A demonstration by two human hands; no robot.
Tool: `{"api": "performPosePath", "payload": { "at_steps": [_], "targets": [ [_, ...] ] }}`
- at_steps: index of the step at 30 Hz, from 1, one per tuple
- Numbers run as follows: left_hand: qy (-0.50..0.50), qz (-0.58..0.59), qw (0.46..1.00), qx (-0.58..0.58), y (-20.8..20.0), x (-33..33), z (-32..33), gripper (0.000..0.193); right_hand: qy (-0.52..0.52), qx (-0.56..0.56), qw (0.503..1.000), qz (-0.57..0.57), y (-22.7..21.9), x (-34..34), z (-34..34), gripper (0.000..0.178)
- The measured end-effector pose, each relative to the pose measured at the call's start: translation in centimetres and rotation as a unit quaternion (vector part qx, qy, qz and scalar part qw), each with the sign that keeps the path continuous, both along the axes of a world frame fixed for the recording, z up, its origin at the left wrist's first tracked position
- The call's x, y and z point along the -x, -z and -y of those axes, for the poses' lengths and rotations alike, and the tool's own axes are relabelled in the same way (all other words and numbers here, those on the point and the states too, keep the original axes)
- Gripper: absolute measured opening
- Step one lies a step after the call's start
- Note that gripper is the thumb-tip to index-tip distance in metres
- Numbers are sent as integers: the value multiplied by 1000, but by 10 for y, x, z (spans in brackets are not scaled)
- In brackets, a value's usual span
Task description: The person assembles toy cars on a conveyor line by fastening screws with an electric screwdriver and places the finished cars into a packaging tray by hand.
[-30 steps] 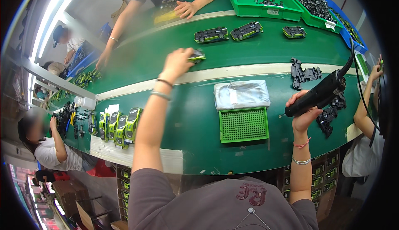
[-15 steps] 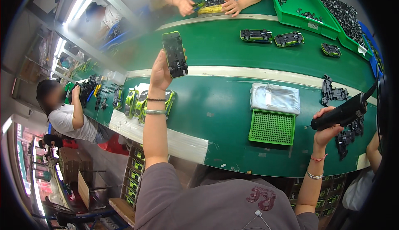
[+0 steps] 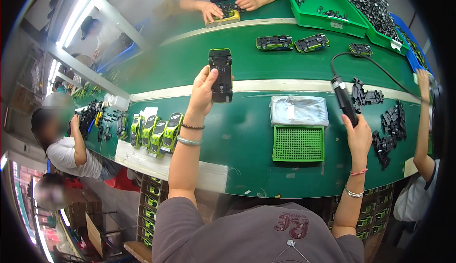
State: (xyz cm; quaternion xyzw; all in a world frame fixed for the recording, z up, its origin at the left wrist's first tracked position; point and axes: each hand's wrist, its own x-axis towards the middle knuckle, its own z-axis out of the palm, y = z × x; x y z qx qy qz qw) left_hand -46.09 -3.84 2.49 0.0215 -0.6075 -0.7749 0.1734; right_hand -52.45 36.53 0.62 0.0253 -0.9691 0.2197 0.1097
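L hand (image 3: 203,92): toy car chassis (image 3: 221,75) raised | R hand (image 3: 358,137): electric screwdriver (image 3: 344,100)

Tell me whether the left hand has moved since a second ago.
Yes. The left hand lifted off the green belt, where it reached a toy car chassis, and now holds it raised upright over the pale stripe.

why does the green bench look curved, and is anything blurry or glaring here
Head view: fisheye bends the green conveyor table toward the rim; white ceiling strip light glares top left, hazing that corner; faces at left are blurred; the black toy car chassis in the left hand stays sharp.
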Motion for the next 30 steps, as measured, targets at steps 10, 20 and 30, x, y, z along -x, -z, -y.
{"api": "performPosePath", "payload": {
  "at_steps": [10, 20, 30],
  "targets": [
    [51, -16, 998, 24, -1, 19, -80, 27, -205, 285, 932, -85, -24, -4, 39, 35],
    [146, 8, 989, -39, -7, 12, -154, 27, -312, 566, 750, 141, -18, -9, 116, 30],
    [117, 20, 991, -62, -18, -4, -161, 27, -273, 446, 846, -103, -23, -26, 114, 41]
  ]
}}
